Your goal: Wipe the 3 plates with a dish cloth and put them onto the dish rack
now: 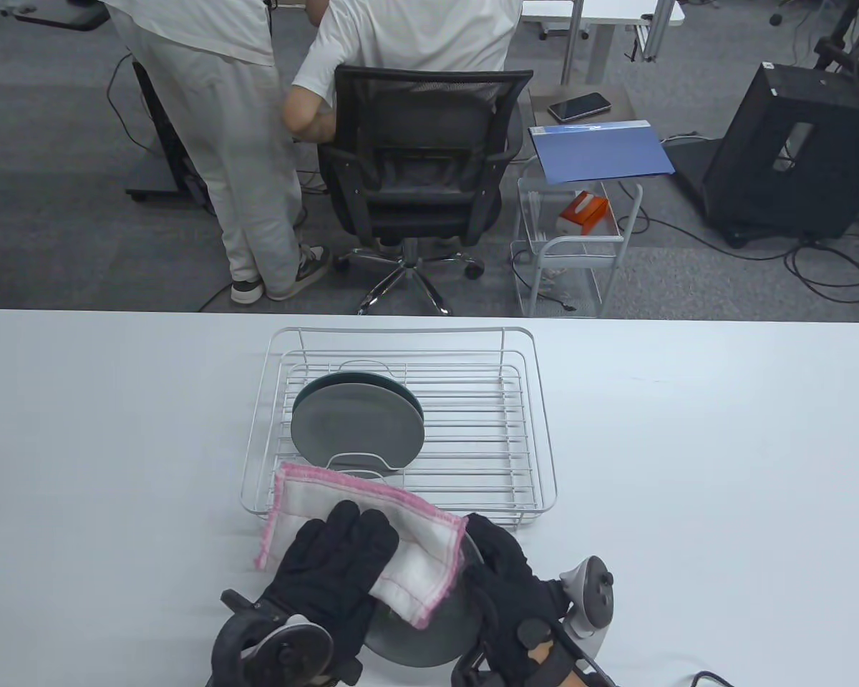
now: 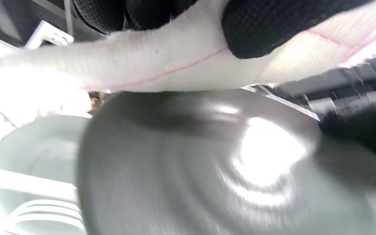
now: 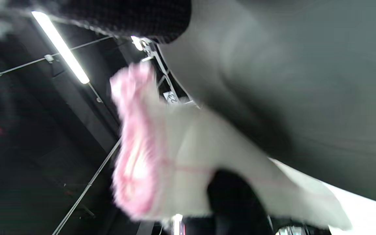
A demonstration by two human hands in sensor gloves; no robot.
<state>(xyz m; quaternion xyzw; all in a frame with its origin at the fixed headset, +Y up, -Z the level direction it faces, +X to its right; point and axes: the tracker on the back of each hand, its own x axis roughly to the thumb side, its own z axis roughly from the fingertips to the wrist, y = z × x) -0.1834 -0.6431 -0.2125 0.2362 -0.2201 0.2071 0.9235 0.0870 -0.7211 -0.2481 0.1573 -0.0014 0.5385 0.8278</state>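
A grey plate [image 1: 415, 640] is held tilted above the table's front edge. My right hand [image 1: 505, 572] grips its right rim. My left hand [image 1: 336, 565] holds a white dish cloth with pink edging [image 1: 329, 494] against the plate's upper part, fingers on top. In the left wrist view the cloth [image 2: 162, 58] drapes over the plate [image 2: 191, 169], with my thumb [image 2: 266, 29] in front of it. The blurred right wrist view shows the plate's underside [image 3: 305, 81] and the cloth [image 3: 181, 147]. Two plates [image 1: 358, 429] stand in the left part of the wire dish rack [image 1: 540, 436].
The white table [image 1: 723, 465] stretches to both sides of the rack. Beyond its far edge are a black office chair [image 1: 415, 157], two people [image 1: 243, 143], a wire cart [image 1: 580, 243] and a black box [image 1: 794, 150] on the floor.
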